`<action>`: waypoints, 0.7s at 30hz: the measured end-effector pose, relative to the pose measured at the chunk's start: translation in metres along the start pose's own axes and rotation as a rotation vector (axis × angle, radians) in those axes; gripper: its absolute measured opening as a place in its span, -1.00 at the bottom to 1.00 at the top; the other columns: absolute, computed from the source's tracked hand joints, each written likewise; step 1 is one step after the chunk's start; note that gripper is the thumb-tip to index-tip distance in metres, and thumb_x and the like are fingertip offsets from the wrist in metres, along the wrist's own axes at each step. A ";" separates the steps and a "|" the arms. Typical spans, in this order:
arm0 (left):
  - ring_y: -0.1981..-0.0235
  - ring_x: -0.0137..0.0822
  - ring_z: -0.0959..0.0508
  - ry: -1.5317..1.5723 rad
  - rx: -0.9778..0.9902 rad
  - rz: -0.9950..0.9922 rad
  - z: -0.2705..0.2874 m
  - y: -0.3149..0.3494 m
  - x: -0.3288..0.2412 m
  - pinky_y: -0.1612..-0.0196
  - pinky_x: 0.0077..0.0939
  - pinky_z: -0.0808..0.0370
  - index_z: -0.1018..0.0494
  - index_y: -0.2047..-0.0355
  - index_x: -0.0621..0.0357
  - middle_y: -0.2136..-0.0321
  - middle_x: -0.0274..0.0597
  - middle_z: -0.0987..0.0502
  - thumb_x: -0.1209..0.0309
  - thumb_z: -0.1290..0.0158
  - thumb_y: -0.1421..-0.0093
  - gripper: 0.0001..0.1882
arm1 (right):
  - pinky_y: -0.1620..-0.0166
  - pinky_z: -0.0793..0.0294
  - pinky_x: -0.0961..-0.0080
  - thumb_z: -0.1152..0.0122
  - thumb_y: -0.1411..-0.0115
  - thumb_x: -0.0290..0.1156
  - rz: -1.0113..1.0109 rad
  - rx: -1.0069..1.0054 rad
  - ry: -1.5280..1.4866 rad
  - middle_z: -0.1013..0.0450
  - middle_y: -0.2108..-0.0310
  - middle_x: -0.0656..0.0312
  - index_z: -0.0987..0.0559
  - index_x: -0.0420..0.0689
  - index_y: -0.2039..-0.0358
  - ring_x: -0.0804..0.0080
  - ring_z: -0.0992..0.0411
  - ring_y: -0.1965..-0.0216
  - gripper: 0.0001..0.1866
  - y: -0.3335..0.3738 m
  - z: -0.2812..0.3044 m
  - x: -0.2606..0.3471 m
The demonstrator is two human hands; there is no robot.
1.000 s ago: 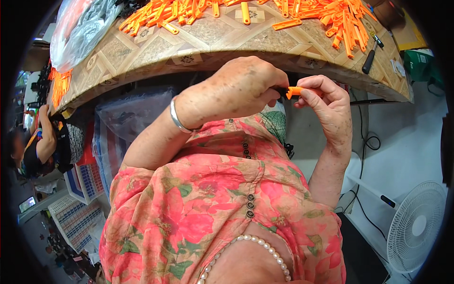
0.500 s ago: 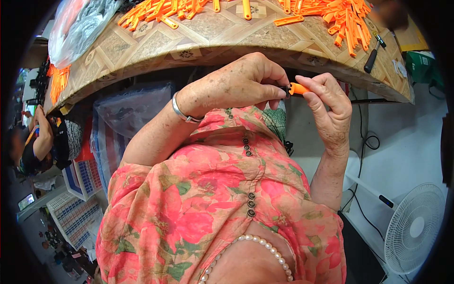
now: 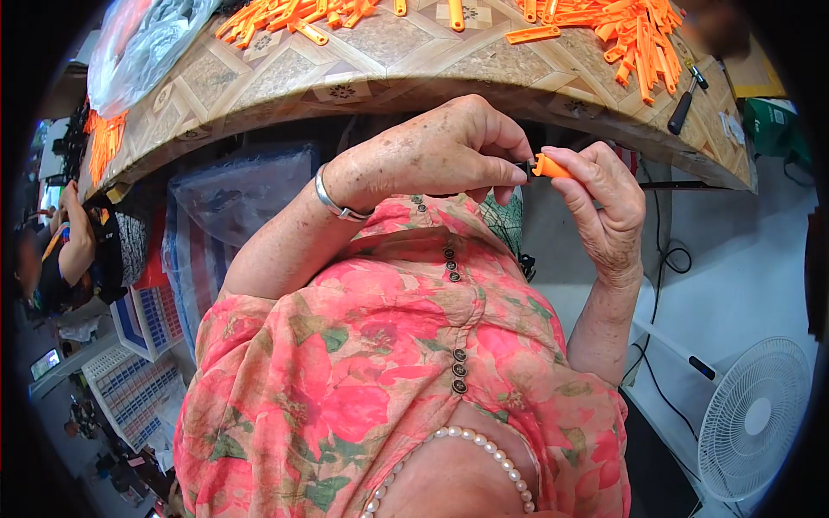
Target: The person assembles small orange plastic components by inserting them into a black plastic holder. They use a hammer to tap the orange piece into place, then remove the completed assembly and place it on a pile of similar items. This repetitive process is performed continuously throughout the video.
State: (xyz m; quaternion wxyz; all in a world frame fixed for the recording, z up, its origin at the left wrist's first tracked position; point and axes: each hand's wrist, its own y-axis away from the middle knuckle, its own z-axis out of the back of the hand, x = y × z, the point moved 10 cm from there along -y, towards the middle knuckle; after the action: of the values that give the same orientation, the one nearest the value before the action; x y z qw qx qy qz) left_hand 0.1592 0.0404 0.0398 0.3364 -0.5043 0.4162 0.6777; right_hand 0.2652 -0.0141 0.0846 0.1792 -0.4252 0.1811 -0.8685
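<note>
My left hand (image 3: 449, 148), with a silver bangle at its wrist, pinches a small black part (image 3: 528, 167) between thumb and fingertips. Most of that part is hidden by the fingers. Facing it, my right hand (image 3: 611, 207) grips a short orange plastic piece (image 3: 551, 166) between thumb and forefinger. The notched end of the orange piece points left and meets the black part; whether they are joined I cannot tell. Both hands are raised in front of my body, just off the table's near edge.
Orange plastic strips (image 3: 643, 52) lie heaped on the patterned table (image 3: 389, 56). A black-handled tool (image 3: 685, 104) rests at its right end, a clear plastic bag (image 3: 142, 65) at its left. A white fan (image 3: 756, 419) stands low right. Another person's arm (image 3: 78, 246) shows far left.
The orange piece has tilted slightly, its notched end still against the black part. Both hands keep their grips and have hardly moved.
</note>
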 end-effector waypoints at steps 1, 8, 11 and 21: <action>0.56 -0.67 -0.43 0.000 0.003 -0.011 0.000 0.000 0.000 0.49 -0.75 -0.40 -0.55 0.22 0.28 0.57 -0.42 -0.53 0.49 -0.08 -0.25 -0.86 | 0.37 -0.39 0.49 -0.34 -0.05 -0.53 -0.001 -0.007 -0.017 -0.38 0.49 0.25 -0.64 -0.15 0.12 0.40 -0.38 0.46 -0.67 0.000 0.000 0.000; 0.56 -0.65 -0.45 -0.084 -0.015 -0.021 0.004 0.002 -0.001 0.49 -0.73 -0.42 -0.56 0.26 0.29 0.58 -0.39 -0.55 0.49 -0.10 -0.23 -0.87 | 0.32 -0.42 0.49 -0.35 -0.02 -0.53 0.044 -0.031 0.058 -0.42 0.45 0.25 -0.65 -0.15 0.14 0.38 -0.41 0.39 -0.68 -0.001 0.007 0.007; 0.56 -0.64 -0.47 -0.119 -0.029 -0.032 0.005 0.002 -0.002 0.48 -0.71 -0.44 -0.57 0.27 0.30 0.58 -0.37 -0.56 0.51 -0.10 -0.22 -0.87 | 0.31 -0.43 0.48 -0.36 0.01 -0.52 0.073 -0.007 0.126 -0.41 0.42 0.25 -0.66 -0.12 0.15 0.37 -0.41 0.37 -0.66 0.001 0.006 0.008; 0.53 -0.59 -0.52 -0.206 -0.050 -0.049 0.004 0.001 -0.004 0.44 -0.65 -0.49 -0.58 0.27 0.32 0.57 -0.33 -0.58 0.55 -0.09 -0.18 -0.86 | 0.35 -0.45 0.47 -0.39 0.05 -0.48 0.106 0.023 0.238 -0.40 0.41 0.27 -0.66 -0.06 0.14 0.37 -0.41 0.37 -0.63 0.001 -0.003 0.016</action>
State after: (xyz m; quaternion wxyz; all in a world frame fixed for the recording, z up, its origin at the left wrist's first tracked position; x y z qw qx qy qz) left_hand 0.1571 0.0436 0.0443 0.3813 -0.4500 0.3501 0.7277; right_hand 0.2539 -0.0218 0.0928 0.2071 -0.3067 0.2135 -0.9041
